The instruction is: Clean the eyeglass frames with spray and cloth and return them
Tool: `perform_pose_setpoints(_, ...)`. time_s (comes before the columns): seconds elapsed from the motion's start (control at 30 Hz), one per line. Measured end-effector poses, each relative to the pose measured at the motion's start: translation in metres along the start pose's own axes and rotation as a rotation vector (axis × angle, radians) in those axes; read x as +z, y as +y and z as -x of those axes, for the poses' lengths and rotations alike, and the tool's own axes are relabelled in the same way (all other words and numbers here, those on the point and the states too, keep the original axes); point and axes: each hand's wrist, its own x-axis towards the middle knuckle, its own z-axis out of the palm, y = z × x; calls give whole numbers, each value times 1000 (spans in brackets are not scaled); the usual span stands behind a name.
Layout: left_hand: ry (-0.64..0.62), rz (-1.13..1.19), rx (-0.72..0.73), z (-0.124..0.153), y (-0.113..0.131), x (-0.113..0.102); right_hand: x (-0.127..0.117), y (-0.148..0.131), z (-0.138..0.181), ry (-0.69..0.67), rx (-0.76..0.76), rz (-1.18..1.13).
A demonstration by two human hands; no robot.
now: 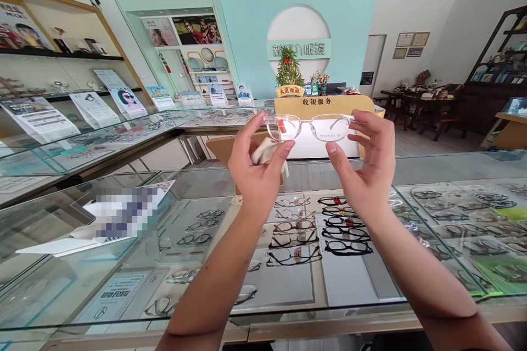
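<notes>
I hold up a pair of clear-framed glasses (310, 126) at chest height above a glass display counter (288, 307). My left hand (257, 167) pinches the left lens end between thumb and fingers, with a white cleaning cloth (264, 151) bunched in the palm. My right hand (366, 162) grips the right end of the frame, thumb below and fingers behind the temple. Both arms reach out over the counter glass.
Rows of eyeglass frames (317, 230) lie on trays inside the counter. A leaflet stand (111, 219) sits on the glass at left. More glass cases and shelves line the left wall. A cashier desk (325, 107) stands ahead; dark wooden table and chairs (424, 104) far right.
</notes>
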Motion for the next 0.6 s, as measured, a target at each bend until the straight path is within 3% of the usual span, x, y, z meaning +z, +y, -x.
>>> perform_pose_setpoints(0.37,40,-14,7,2,1,1,-1,-1,0,-16,38,-38)
perform_pose_setpoints(0.6,102,-36,130,-2,10,-2,1,5,2,-59,49,-44)
